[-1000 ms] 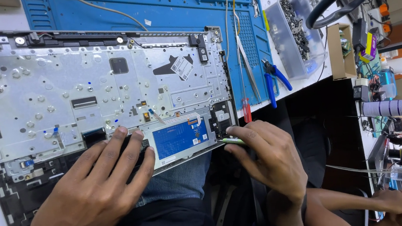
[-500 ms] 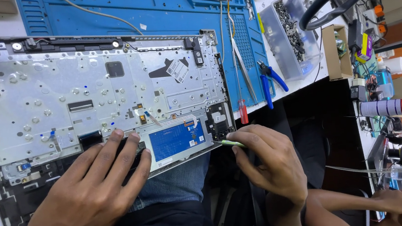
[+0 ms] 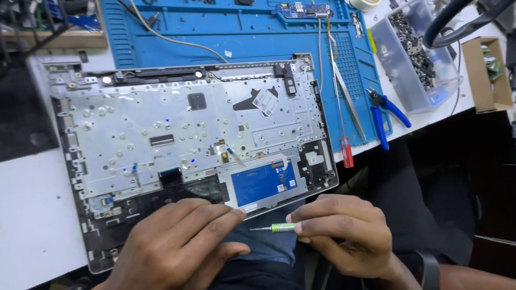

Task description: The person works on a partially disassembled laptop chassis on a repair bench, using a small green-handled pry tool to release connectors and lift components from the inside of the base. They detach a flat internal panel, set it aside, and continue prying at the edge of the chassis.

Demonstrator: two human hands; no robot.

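Now the right hand (image 3: 345,234) pinches a small screwdriver (image 3: 275,228) — green grip, thin metal tip pointing left — at lower centre of the frame. Just beside the tip, the left hand (image 3: 168,261) rests, fingers loosely curled and holding nothing, on the opened laptop chassis (image 3: 162,129) — grey stamped metal with a blue touchpad board (image 3: 263,183).

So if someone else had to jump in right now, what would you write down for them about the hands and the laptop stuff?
Left hand: rests flat on the near edge of the open laptop case, fingertips by the blue touchpad board.
Right hand: holds a small green-handled screwdriver, tip pointing left, just off the case edge.
Case lies inside-up, half on the blue mat, near edge over the person's lap.
Red screwdriver, tweezers and blue pliers lie to the right; a clear box of screws is beyond.
Done: case is opened up and mostly stripped.
Left: cannot tell which screws remain.
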